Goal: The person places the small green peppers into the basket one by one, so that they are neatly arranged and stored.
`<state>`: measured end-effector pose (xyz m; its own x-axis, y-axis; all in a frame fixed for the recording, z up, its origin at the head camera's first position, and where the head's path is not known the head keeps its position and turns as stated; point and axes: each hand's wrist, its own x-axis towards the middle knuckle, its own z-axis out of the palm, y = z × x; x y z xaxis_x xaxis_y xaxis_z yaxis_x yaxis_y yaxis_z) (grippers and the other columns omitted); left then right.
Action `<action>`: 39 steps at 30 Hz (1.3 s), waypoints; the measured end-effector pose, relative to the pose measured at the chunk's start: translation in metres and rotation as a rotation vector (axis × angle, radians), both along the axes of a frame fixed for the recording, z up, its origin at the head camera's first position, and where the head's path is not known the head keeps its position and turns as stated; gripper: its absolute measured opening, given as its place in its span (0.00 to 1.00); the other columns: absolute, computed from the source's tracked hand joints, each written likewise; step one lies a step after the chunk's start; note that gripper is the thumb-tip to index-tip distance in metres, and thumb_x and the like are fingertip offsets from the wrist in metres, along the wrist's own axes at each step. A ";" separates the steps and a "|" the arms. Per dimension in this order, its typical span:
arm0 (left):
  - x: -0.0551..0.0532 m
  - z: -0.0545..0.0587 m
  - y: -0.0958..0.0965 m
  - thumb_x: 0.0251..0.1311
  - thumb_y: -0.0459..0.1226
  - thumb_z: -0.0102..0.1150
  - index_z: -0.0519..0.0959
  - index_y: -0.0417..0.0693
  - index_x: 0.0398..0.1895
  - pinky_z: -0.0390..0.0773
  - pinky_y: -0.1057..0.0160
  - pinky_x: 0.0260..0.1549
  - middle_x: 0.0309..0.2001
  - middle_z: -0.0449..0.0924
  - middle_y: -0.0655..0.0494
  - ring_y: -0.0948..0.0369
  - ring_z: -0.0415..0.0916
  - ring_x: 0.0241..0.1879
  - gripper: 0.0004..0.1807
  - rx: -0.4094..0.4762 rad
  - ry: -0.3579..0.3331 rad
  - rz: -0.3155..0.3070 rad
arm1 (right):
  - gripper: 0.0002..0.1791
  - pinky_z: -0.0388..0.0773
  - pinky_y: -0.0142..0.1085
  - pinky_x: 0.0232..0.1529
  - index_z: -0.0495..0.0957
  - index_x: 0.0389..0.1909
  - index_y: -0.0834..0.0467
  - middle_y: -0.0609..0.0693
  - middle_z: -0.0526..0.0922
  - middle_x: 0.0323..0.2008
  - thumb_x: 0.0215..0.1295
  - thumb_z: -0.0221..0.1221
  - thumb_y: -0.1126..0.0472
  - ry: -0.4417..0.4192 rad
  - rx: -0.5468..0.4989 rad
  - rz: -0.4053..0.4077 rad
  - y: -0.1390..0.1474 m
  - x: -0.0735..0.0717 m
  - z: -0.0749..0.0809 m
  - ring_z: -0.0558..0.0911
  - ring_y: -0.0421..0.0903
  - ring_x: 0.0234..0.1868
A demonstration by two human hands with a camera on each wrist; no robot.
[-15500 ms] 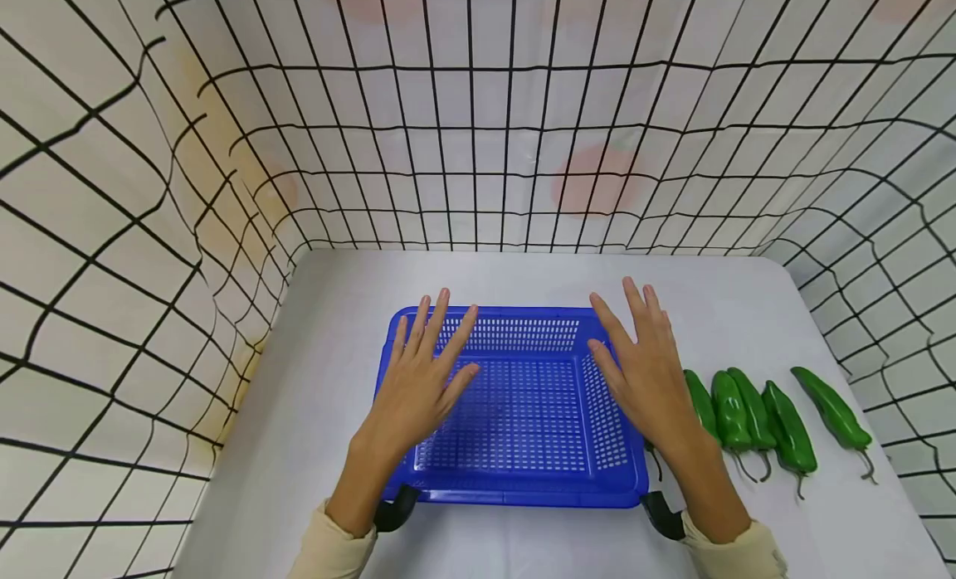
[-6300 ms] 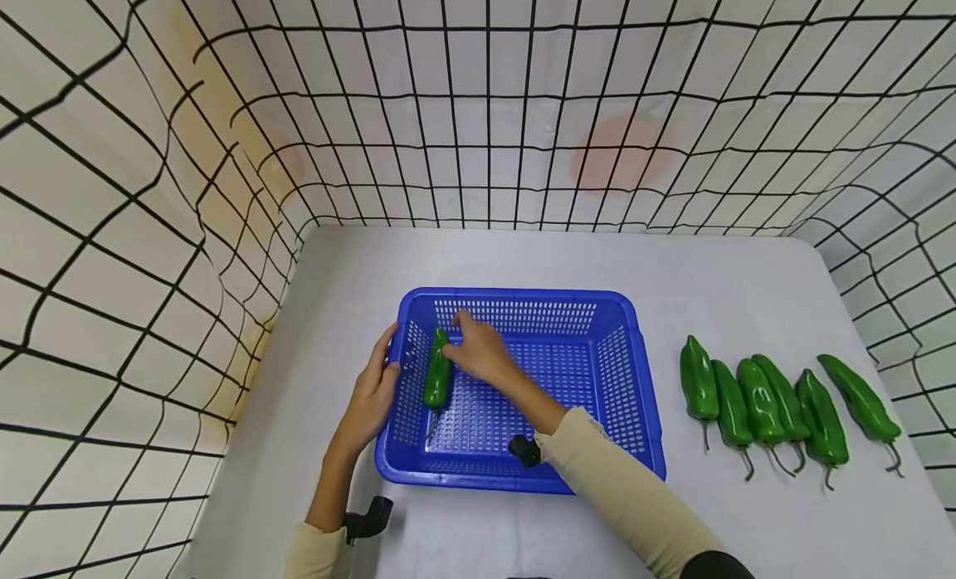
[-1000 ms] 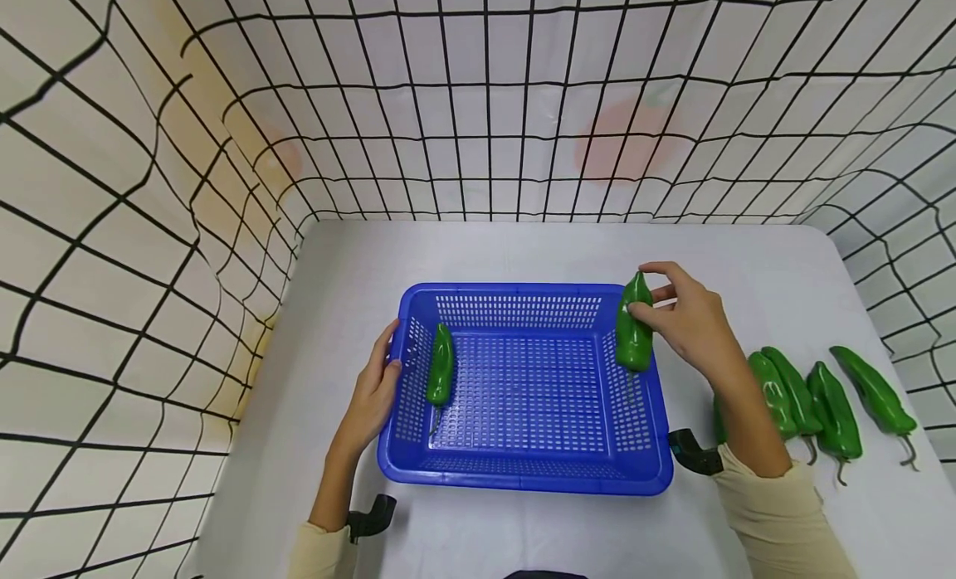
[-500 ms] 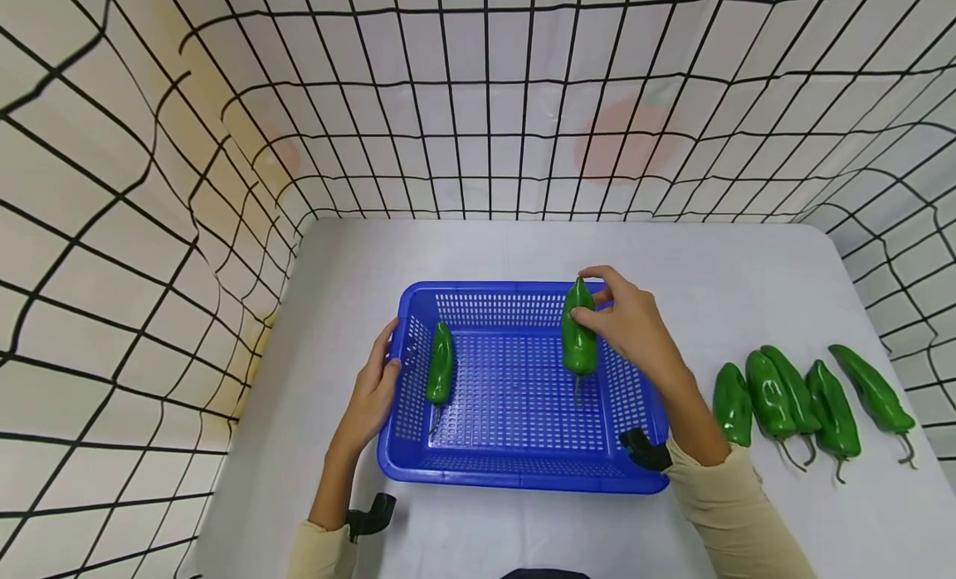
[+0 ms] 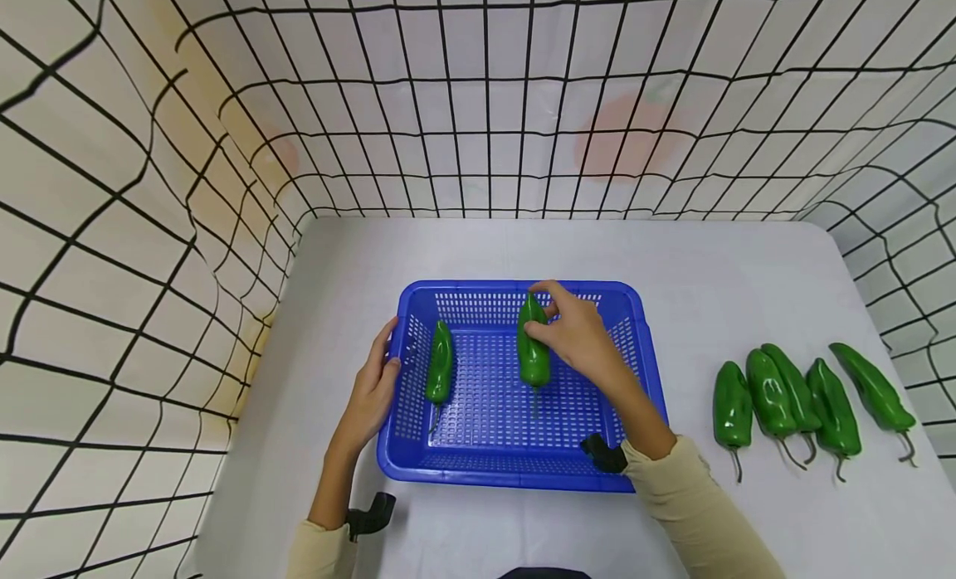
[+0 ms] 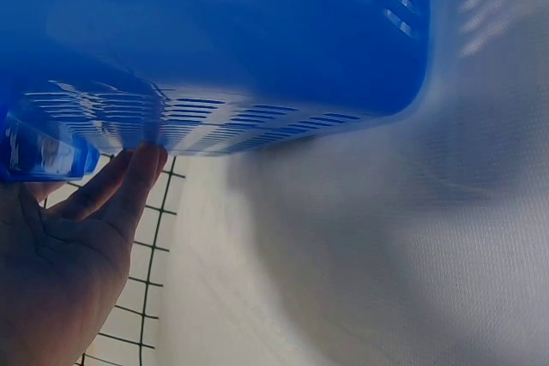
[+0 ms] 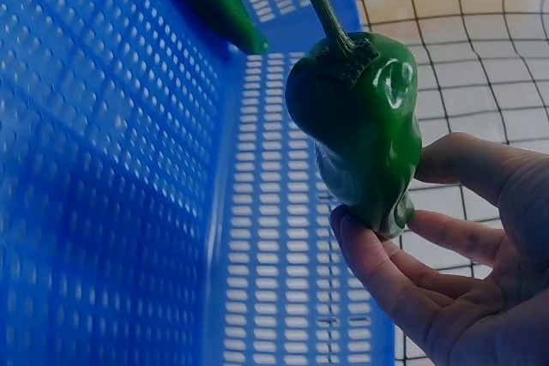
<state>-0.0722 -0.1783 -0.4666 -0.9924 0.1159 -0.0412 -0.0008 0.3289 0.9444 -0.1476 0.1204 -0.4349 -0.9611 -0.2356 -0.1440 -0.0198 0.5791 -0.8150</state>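
Observation:
My right hand [image 5: 577, 330] pinches a green pepper [image 5: 533, 347] by its pointed end, thumb on one side and fingers on the other, over the middle of a blue plastic basket [image 5: 515, 481]. In the right wrist view, the pepper [image 7: 369, 117] has its stem end towards the camera. My left hand [image 5: 373, 388] rests against the outside of the basket's left edge. The left wrist view shows the fingertips [image 6: 150, 156] touching the slotted wall below the rim. Another green pepper [image 5: 440, 367] lies inside the basket along its left wall, stem towards me.
Several green peppers [image 5: 771, 394] lie in a loose row on the white table [image 5: 478, 251], right of the basket; one [image 5: 874, 388] lies apart at the far right. Black wire mesh [image 5: 508, 131] encloses the back and sides.
Over the last second my right hand has carried the pepper leftward from the basket's right edge to over its middle. The left hand has stayed at the left edge.

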 end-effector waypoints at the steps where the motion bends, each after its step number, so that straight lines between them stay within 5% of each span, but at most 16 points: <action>1: 0.000 0.000 0.000 0.74 0.28 0.35 0.49 0.46 0.79 0.75 0.37 0.54 0.71 0.60 0.33 0.38 0.70 0.62 0.31 0.003 0.000 0.000 | 0.32 0.83 0.37 0.28 0.67 0.68 0.56 0.63 0.81 0.44 0.63 0.63 0.60 -0.005 -0.004 0.005 -0.003 0.000 -0.001 0.84 0.53 0.34; 19: 0.000 0.000 0.001 0.75 0.28 0.35 0.48 0.46 0.79 0.73 0.37 0.56 0.73 0.57 0.34 0.37 0.67 0.64 0.31 0.017 0.004 -0.012 | 0.30 0.82 0.34 0.22 0.70 0.66 0.59 0.61 0.82 0.39 0.62 0.63 0.65 -0.047 -0.031 0.048 -0.050 -0.006 -0.031 0.83 0.48 0.28; 29: 0.001 0.001 0.002 0.74 0.27 0.35 0.48 0.45 0.79 0.72 0.36 0.56 0.74 0.55 0.34 0.36 0.65 0.65 0.32 0.029 0.009 -0.015 | 0.29 0.79 0.33 0.16 0.71 0.64 0.60 0.55 0.80 0.27 0.59 0.62 0.68 -0.016 0.000 0.081 -0.074 -0.009 -0.041 0.79 0.44 0.18; 39: 0.001 0.002 0.001 0.74 0.27 0.35 0.48 0.45 0.79 0.78 0.38 0.50 0.69 0.61 0.31 0.36 0.71 0.59 0.32 0.028 0.005 -0.011 | 0.28 0.78 0.31 0.15 0.72 0.61 0.61 0.56 0.80 0.31 0.57 0.63 0.70 -0.005 0.080 0.112 -0.089 -0.011 -0.055 0.80 0.43 0.17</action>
